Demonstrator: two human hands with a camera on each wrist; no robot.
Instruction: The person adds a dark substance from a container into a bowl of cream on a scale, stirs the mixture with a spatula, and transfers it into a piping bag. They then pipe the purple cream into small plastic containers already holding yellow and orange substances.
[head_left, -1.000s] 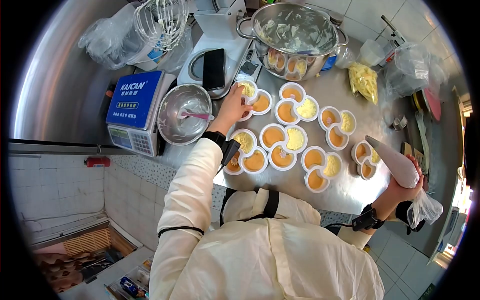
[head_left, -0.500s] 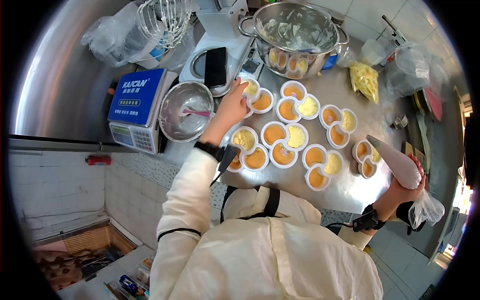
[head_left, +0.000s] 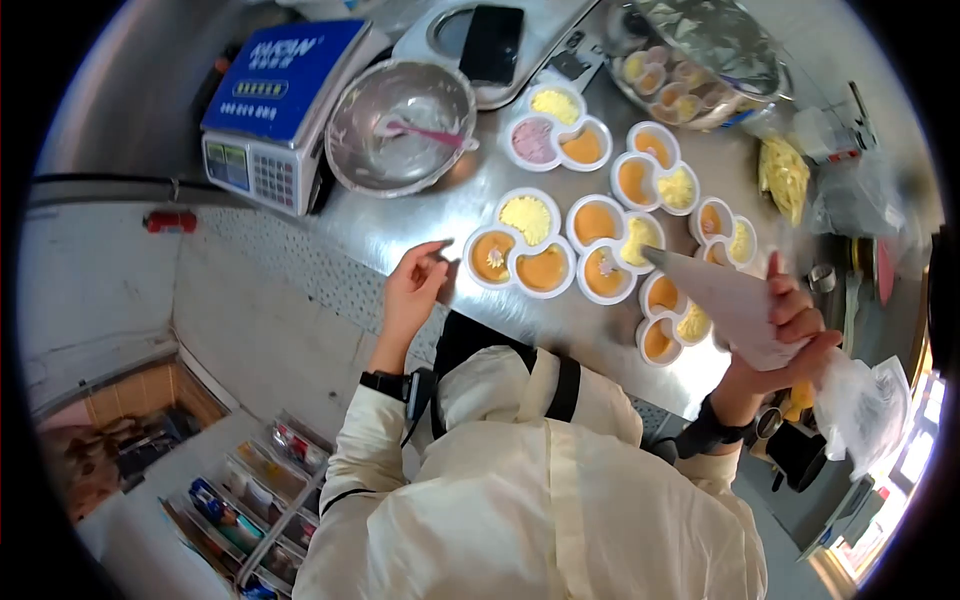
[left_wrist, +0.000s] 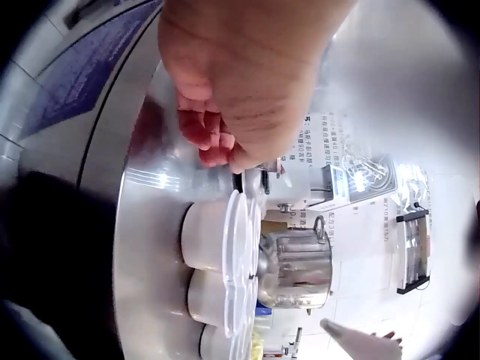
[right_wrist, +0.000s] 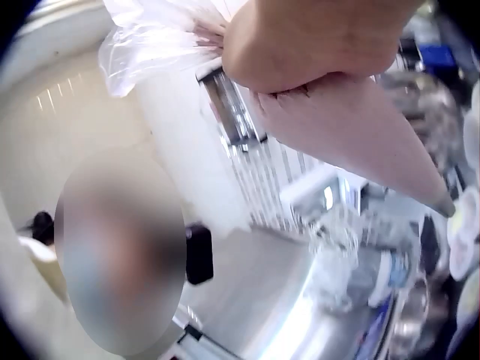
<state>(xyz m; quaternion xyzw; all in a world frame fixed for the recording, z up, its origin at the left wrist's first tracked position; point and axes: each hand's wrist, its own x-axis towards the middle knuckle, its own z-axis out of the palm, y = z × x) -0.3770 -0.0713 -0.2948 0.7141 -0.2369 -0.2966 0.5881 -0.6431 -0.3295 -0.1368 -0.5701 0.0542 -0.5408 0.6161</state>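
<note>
My right hand grips a piping bag of pale pink filling, its gathered plastic end trailing behind the fist. The bag's metal tip points left, overlapping a three-part cup of orange and yellow fillings in the head view. My left hand hovers at the counter's front edge with fingers loosely bent and nothing in them. Just right of it stands another three-part cup, one compartment yellow and two orange. Farther back, a cup holds pink, yellow and orange.
More filled cups stand to the right on the steel counter. Behind are a metal bowl with a pink-handled spatula, a blue-topped scale, a phone and a large pot. A bag of yellow shreds lies back right.
My left hand has left the back-left cup and drawn back to the counter edge, exposing that cup's pink compartment. My right hand brought the piping bag left over the cups. The head view shifted.
</note>
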